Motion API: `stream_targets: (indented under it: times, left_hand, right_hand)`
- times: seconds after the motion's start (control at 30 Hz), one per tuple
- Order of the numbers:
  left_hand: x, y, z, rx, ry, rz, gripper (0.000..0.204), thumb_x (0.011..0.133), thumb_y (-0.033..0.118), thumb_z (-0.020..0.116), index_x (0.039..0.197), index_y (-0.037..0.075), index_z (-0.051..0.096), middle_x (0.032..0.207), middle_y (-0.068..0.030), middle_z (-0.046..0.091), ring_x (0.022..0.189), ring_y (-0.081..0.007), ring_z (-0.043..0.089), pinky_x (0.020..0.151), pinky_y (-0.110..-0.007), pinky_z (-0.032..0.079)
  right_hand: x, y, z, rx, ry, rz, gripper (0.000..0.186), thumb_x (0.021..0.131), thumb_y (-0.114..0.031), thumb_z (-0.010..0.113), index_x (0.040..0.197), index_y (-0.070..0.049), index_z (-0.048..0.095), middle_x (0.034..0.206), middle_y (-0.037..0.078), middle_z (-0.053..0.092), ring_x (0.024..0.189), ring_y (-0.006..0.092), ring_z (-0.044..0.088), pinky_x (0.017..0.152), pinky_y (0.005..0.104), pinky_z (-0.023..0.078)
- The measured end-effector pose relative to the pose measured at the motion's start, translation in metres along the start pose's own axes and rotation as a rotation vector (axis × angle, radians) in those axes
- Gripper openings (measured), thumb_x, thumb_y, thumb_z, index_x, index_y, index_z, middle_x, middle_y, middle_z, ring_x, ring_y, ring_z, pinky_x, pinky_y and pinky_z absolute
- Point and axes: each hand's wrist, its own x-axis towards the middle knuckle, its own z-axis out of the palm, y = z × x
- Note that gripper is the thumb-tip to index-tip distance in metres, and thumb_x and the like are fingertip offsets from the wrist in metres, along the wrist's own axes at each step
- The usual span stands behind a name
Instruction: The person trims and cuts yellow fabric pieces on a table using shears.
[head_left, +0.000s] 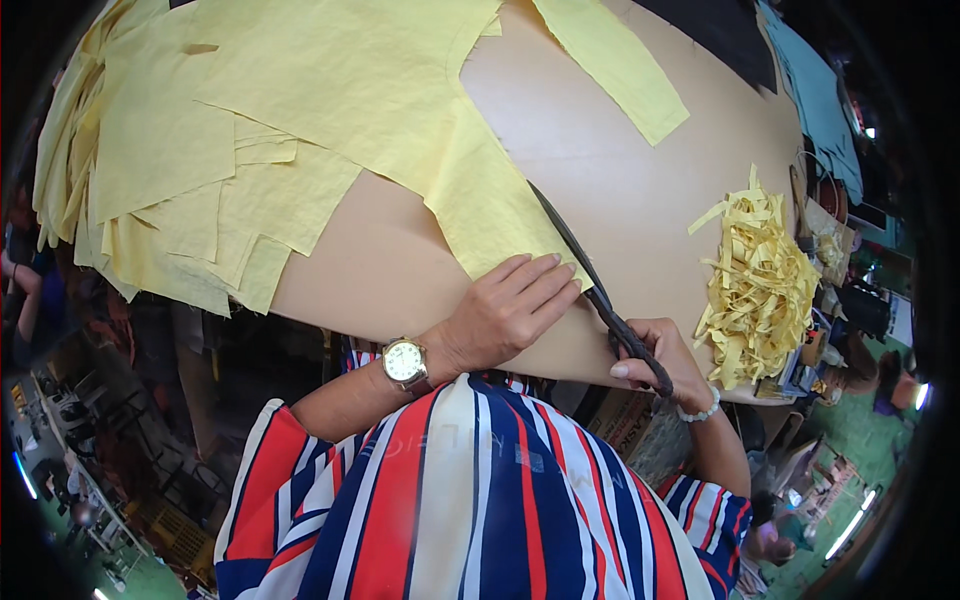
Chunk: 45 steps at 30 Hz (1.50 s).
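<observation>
A large yellow fabric piece [470,190] stretches across the tan tabletop, its narrow end near the front edge. My left hand [513,308] lies flat on that end, fingers stretched out and together, pressing the cloth down. Long dark scissors [612,318] are gripped in my right hand [668,362], just to the right. Their blades run up along the right edge of the cloth, partly beneath it, and seem close together. Part of the handles is hidden by my fingers.
Stacked yellow fabric pieces [170,180] cover the table's left side. Another yellow strip [625,75] lies at the far side. A heap of thin yellow scraps [757,290] sits on the right. Blue cloth [818,100] hangs at the far right, beside black cloth [715,35].
</observation>
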Motion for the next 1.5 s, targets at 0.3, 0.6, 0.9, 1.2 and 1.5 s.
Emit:
stream_targets:
  times: [0.3,0.6,0.9,1.2,1.5]
  left_hand:
    - [-0.002,-0.001,-0.001,-0.006,-0.001,0.012,0.033,0.072,0.01,0.056,0.103,0.0,0.06,0.104,-0.0126,0.061,0.098,-0.0256,0.059,0.08,-0.036,0.049]
    - [-0.003,-0.002,0.0,-0.01,-0.008,0.015,0.031,0.073,0.01,0.056,0.103,0.0,0.06,0.104,-0.0112,0.061,0.098,-0.0249,0.059,0.081,-0.035,0.048]
    - [-0.003,-0.001,-0.002,-0.022,-0.013,0.013,0.03,0.074,0.01,0.055,0.102,0.0,0.06,0.104,-0.0112,0.061,0.098,-0.0247,0.059,0.081,-0.035,0.048]
    - [-0.002,-0.001,-0.003,-0.041,-0.013,0.017,0.03,0.073,0.01,0.056,0.101,0.0,0.06,0.105,-0.0113,0.061,0.097,-0.0249,0.059,0.08,-0.035,0.049]
    - [-0.002,-0.001,-0.004,-0.047,0.005,0.035,0.029,0.074,0.01,0.055,0.101,0.0,0.06,0.106,-0.0112,0.06,0.097,-0.0241,0.059,0.08,-0.034,0.049]
  right_hand:
    - [0.002,-0.007,0.003,-0.024,0.015,0.003,0.037,0.067,-0.028,0.078,0.061,-0.008,0.048,0.054,-0.007,0.039,0.048,0.0021,0.035,0.041,0.02,0.024]
    - [0.003,-0.004,0.001,-0.099,0.018,-0.017,0.038,0.07,-0.029,0.077,0.06,-0.007,0.047,0.051,-0.007,0.038,0.045,0.0022,0.034,0.04,0.0205,0.024]
    - [-0.001,-0.008,0.002,-0.105,0.027,0.048,0.035,0.071,-0.026,0.076,0.06,-0.006,0.048,0.05,-0.007,0.04,0.045,0.0021,0.036,0.039,0.0202,0.025]
    - [0.013,-0.014,-0.002,0.003,-0.038,-0.007,0.033,0.066,-0.027,0.078,0.064,-0.007,0.051,0.052,-0.006,0.043,0.046,0.0021,0.04,0.039,0.0183,0.028]
    - [0.022,-0.029,0.001,-0.006,-0.032,-0.022,0.033,0.067,-0.024,0.078,0.065,-0.007,0.05,0.051,-0.004,0.045,0.044,0.0027,0.042,0.038,0.0178,0.029]
